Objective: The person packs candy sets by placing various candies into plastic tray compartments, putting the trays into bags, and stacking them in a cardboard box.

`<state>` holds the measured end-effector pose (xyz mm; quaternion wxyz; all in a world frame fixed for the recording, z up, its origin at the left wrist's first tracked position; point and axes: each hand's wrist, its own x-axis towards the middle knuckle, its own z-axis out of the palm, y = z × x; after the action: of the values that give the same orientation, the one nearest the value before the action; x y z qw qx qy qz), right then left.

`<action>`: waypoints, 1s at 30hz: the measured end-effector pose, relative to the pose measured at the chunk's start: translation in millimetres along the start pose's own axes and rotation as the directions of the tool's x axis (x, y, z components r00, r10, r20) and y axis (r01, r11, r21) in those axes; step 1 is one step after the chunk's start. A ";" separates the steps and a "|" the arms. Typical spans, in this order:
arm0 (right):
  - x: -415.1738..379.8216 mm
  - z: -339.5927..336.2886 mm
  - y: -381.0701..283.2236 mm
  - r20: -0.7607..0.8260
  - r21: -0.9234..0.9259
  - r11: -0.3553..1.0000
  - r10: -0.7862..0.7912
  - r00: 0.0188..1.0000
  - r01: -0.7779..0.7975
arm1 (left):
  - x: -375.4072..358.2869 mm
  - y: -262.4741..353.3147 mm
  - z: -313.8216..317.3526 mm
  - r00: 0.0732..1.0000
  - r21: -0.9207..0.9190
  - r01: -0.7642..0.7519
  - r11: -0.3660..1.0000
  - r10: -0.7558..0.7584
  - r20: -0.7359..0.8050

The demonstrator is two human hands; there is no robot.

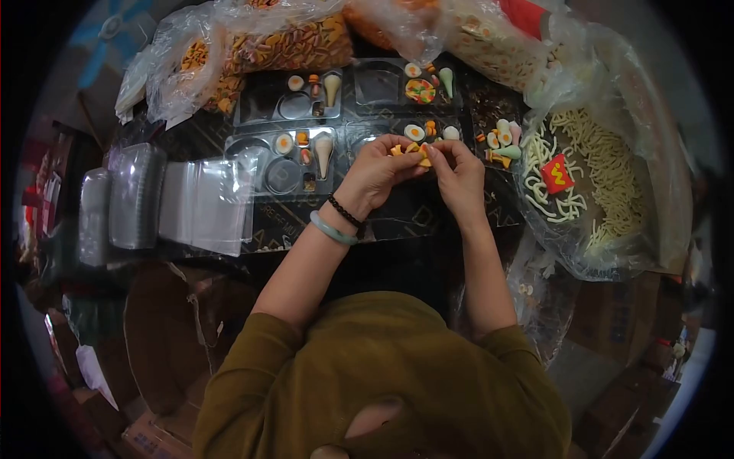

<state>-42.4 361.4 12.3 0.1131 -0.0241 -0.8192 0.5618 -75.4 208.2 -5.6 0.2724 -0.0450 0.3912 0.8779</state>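
Note:
My left hand (373,177) and my right hand (461,182) meet above the near middle tray, fingers pinched together. Between the fingertips are small yellow-orange toy food pieces (415,148); their exact kind is too small to make out. Just beyond, partly hidden by my hands, lies a clear blister tray (362,131) with a toy fried egg (414,132) and a toy burger (430,127). To the left, another clear tray (243,145) holds a toy egg, a burger and a toy ice cream cone (324,155). Two similar trays lie behind.
Stacked clear plastic covers (138,197) stand at the table's left. Plastic bags of small toy foods (294,46) line the back. At right, an open bag holds noodle-like pieces (612,172) and a red fries-box-like piece (556,174). Loose toy foods (503,138) lie beside my right hand.

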 end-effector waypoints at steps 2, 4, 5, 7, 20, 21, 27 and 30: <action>2.4 -1.1 0.5 0.019 0.226 0.962 0.151 0.988 -0.151 | -2.7 1.7 1.7 1.000 -0.062 0.002 0.998 -0.003 -0.001; 3.4 -6.6 -1.9 0.097 0.482 0.833 0.258 0.961 -0.272 | -5.3 5.3 2.1 1.000 -0.067 -0.003 0.998 0.003 -0.006; 3.6 -9.6 -3.0 0.047 0.473 0.839 0.280 0.959 -0.268 | -5.9 7.8 0.9 1.000 -0.043 -0.010 0.999 0.010 -0.010; 7.0 -14.2 10.7 -0.038 0.216 0.963 0.175 0.984 -0.163 | -6.2 12.4 -2.8 0.999 0.026 -0.037 0.999 0.038 -0.036; -0.7 -9.1 10.9 0.109 -0.621 0.659 -0.464 0.879 0.425 | 3.8 4.5 -12.1 0.980 0.278 -0.102 0.955 0.145 -0.137; 0.4 -9.1 11.0 0.142 -0.629 0.628 -0.486 0.862 0.458 | 4.7 3.5 -11.8 0.977 0.280 -0.111 0.954 0.157 -0.148; 3.3 -12.4 13.3 0.185 -0.565 0.670 -0.467 0.865 0.482 | -1.0 21.3 -5.8 0.988 -0.071 -0.049 0.996 0.037 -0.153; 3.2 -16.8 13.3 0.149 -0.573 0.690 -0.443 0.884 0.443 | 1.3 26.4 -7.8 0.987 -0.095 -0.016 0.995 0.001 -0.163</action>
<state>-43.2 382.2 6.3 0.2321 0.1399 -0.9337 0.2341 -91.1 188.8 6.1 0.2334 -0.1277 0.3697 0.8903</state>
